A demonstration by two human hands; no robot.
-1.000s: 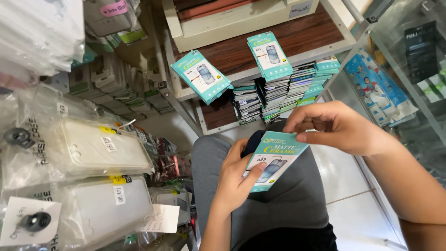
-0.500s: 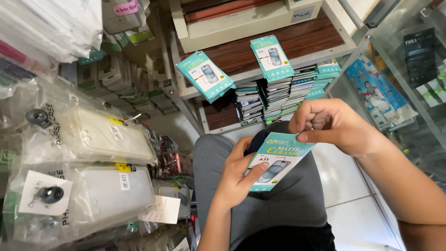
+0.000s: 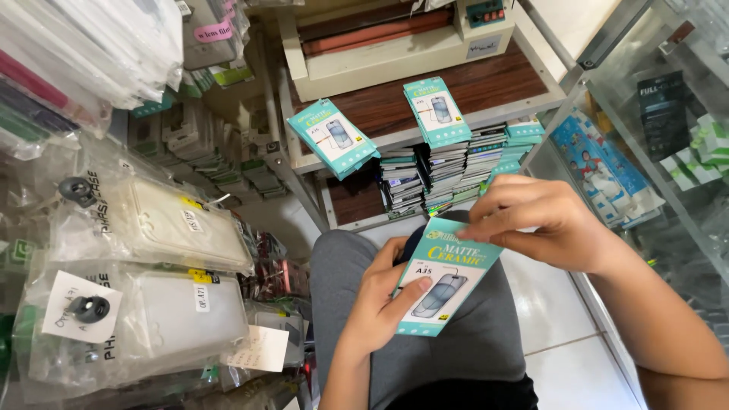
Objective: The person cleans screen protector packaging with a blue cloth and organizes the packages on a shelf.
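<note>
A flat teal and white packet (image 3: 448, 277) with a picture of a phone screen rests over my lap. My left hand (image 3: 380, 304) grips its lower left side, thumb across the front. Fingers of my right hand (image 3: 535, 220) pinch the packet's top edge. A dark object sits behind the packet, mostly hidden. Grey trousers cover my knees (image 3: 342, 266) below.
Two stacks of the same teal packets (image 3: 332, 137) (image 3: 436, 110) lie on a wooden shelf (image 3: 486, 87), with a row of thin boxes (image 3: 444, 171) beneath. A beige machine (image 3: 395, 38) stands behind. Bagged clear phone cases (image 3: 152, 220) hang at left. A glass cabinet (image 3: 668, 114) is at right.
My right hand has slid along the packet's top edge and pinches it. The view has shifted slightly downward. The left hand keeps its hold.
</note>
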